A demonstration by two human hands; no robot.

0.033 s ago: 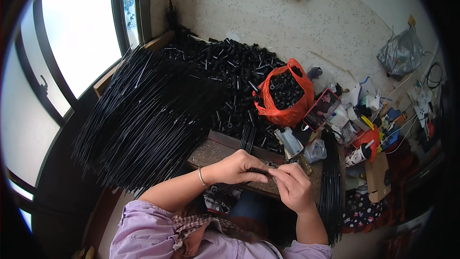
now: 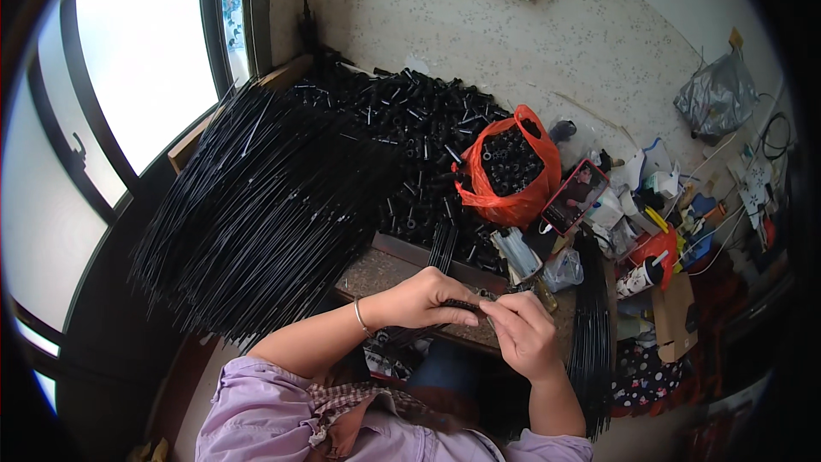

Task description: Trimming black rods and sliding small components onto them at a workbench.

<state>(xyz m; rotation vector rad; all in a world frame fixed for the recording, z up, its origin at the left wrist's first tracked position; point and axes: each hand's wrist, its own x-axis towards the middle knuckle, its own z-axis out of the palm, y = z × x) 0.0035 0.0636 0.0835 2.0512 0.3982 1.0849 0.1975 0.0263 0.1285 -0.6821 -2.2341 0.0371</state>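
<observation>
My left hand (image 2: 428,301) is closed around a small bunch of thin black rods (image 2: 441,244), whose far ends stick up past the knuckles. A dark end (image 2: 462,303) of what it grips shows between thumb and forefinger. Close by on the right, my right hand (image 2: 523,332) pinches with thumb and forefinger at the tip of that dark end; whatever small piece lies in the pinch is hidden. Both hands are over the front of a brown worktop (image 2: 376,269). Beyond them lies a heap of short black tubes (image 2: 428,115).
A large pile of long black rods (image 2: 265,214) spreads at the left. An orange plastic bag (image 2: 513,205) holds many small black parts. To its right are a phone (image 2: 576,195), clutter and a patterned cup (image 2: 637,278). More black rods (image 2: 590,334) hang over the right edge.
</observation>
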